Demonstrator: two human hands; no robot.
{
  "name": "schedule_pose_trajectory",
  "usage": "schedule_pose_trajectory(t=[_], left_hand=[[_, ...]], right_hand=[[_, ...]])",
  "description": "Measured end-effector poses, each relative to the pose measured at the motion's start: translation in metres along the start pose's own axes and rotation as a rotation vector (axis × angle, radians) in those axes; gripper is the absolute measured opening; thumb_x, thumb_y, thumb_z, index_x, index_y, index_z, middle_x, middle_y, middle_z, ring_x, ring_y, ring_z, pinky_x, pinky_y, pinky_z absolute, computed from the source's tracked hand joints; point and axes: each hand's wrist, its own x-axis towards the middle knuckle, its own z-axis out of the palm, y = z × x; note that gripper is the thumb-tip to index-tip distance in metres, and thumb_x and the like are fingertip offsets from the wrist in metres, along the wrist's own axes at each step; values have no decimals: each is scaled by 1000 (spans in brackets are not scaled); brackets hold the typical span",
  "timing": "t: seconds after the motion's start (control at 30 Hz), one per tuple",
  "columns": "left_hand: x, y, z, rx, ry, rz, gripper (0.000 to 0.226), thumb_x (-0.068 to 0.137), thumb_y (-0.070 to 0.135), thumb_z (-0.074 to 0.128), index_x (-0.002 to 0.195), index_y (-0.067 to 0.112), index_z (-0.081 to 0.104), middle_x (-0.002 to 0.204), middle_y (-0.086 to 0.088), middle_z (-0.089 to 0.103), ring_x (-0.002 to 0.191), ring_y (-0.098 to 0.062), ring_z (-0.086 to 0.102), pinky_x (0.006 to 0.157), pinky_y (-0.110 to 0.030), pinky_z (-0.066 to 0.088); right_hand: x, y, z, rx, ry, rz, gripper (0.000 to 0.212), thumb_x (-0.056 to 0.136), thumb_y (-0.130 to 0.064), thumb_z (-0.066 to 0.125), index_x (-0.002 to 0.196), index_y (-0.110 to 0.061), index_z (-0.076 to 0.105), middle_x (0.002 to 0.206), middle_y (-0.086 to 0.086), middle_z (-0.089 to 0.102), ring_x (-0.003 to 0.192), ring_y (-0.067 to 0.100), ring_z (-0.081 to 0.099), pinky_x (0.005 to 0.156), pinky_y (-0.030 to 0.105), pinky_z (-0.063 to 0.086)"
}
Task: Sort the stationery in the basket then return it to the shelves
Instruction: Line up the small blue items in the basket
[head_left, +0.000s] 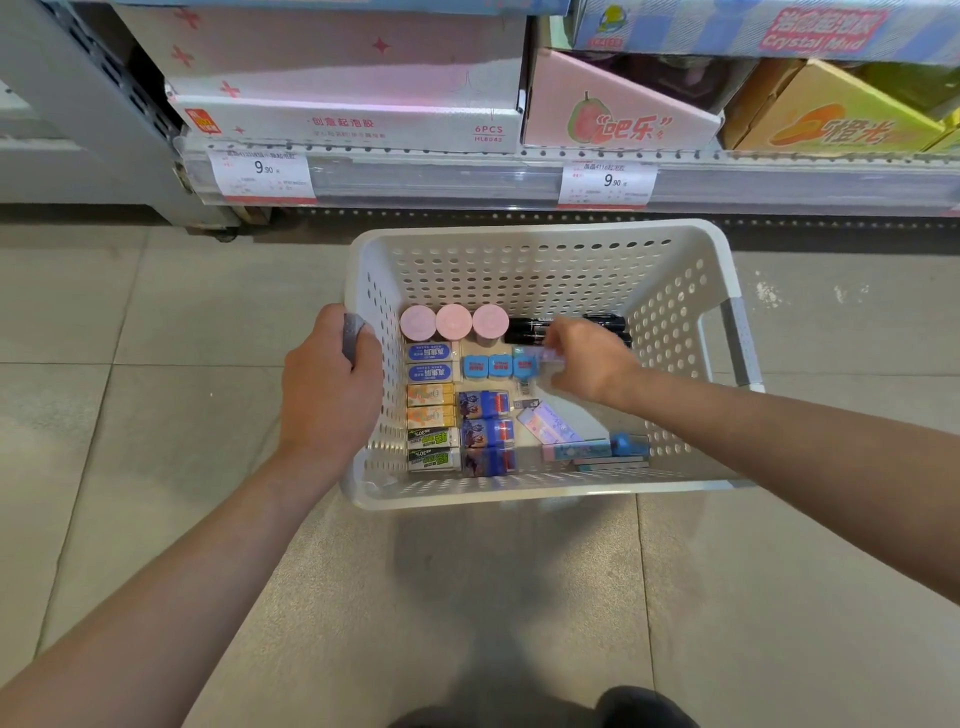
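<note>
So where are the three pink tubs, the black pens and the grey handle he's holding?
Pink tubs (453, 321): head view, lid of the middle one.
Black pens (524, 330): head view, barrels left of the right hand.
Grey handle (352, 328): head view, bit showing above the left hand's fingers.

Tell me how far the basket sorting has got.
Mostly sorted: three pink tubs, six erasers and the blue packs sit grouped in rows. In hand: the right hand holds a small pale item over the basket; the left hand grips its handle. Left: loose pieces at the near right, then shelving everything.
</note>
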Motion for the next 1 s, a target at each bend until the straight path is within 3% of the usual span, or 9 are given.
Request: schedule_pose_trajectory(t=[0.17,0.27,0.37,0.47,0.63,0.73,0.83,0.9,1.0], left_hand=[[-1,2,-1,-5,-1,-15,18,99,22,41,88,8,44,69,3,49,57,-10,47,48,-22,34],[-1,3,-1,-12,-4,-21,18,99,22,42,91,7,47,73,0,52,58,-10,49,48,-23,37],[-1,3,-1,-6,0,-3,20,99,21,42,91,4,48,75,-5,54,58,-13,49,47,-25,38],[-1,4,-2,-3,-4,-1,20,99,21,42,90,4,46,74,-4,53,58,-12,48,47,-26,38],[-3,8,-3,-6,-2,-14,17,99,19,42,87,6,43,67,4,46,55,-10,44,43,-10,34],[-3,8,-3,-11,0,-11,17,99,18,42,86,6,42,66,4,44,55,-10,43,43,-6,35],[-3,8,-3,-6,2,-12,18,99,19,42,86,7,42,65,5,44,55,-10,42,43,-11,34],[-3,7,-3,-2,1,-17,18,99,19,42,86,7,41,65,5,43,55,-10,42,46,-17,30],[-4,8,-3,0,4,-9,18,100,20,41,86,8,40,66,5,43,55,-10,42,43,-14,32]], right_hand=[[-25,2,-18,-758,-533,88,58,84,-46,62,127,-10,48,119,2,56,106,25,58,83,34,46],[-30,8,-4,-820,-596,57,44,89,-33,58,125,-9,51,112,2,53,98,23,55,83,33,46],[-30,9,8,-809,-624,43,36,93,-22,56,126,-8,52,127,1,53,111,23,56,85,34,47],[-33,13,6,-821,-608,-16,34,93,-12,54,126,-5,52,128,6,54,110,24,57,88,33,48],[-29,22,-2,-574,-466,-31,20,87,-6,54,106,-2,60,95,9,56,82,22,54,67,25,43],[-18,23,-13,-192,-214,-4,16,87,-13,57,99,-5,63,89,6,57,80,18,51,66,21,38],[-9,20,-15,223,-97,37,14,82,-3,62,95,-7,63,88,3,59,80,15,54,58,18,40],[-5,15,-10,306,-84,37,18,81,2,61,98,-4,64,89,2,59,83,15,54,56,12,40],[0,13,-2,298,-54,33,21,82,5,58,100,-3,64,91,2,59,86,15,54,65,19,44]])
